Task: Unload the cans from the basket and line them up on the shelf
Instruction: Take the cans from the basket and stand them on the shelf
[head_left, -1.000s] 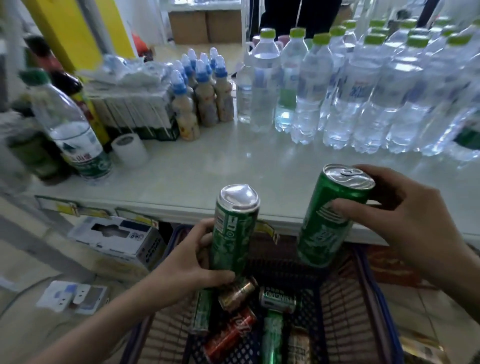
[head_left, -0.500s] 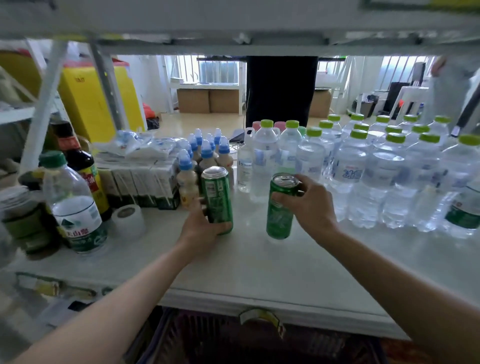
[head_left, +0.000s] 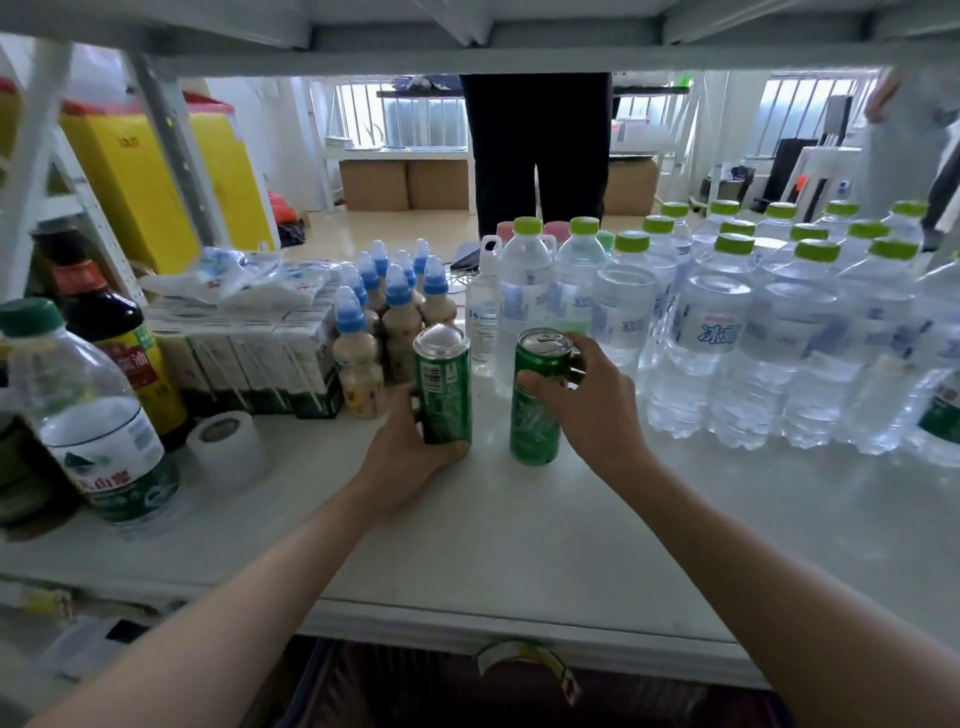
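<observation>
Two green cans stand upright on the white shelf (head_left: 519, 545), side by side near its middle. My left hand (head_left: 410, 447) wraps the lower part of the left green can (head_left: 443, 382), whose plain silver end faces up. My right hand (head_left: 597, 405) grips the right green can (head_left: 537, 410) from the right side; its pull-tab top faces up. Both cans touch the shelf surface. The basket (head_left: 332, 691) shows only as a dark purple edge under the shelf's front lip; its contents are hidden.
Small blue-capped drink bottles (head_left: 400, 317) and carton packs (head_left: 254, 358) stand behind left of the cans. Several green-capped water bottles (head_left: 727, 332) fill the right. A large water bottle (head_left: 98, 426), sauce bottle (head_left: 119, 343) and tape roll (head_left: 226, 447) sit left. An upper shelf (head_left: 467, 47) hangs overhead.
Both hands lifted the two green cans out of the basket and carried them forward onto the shelf. Since half a second ago the cans have come down to rest on the surface.
</observation>
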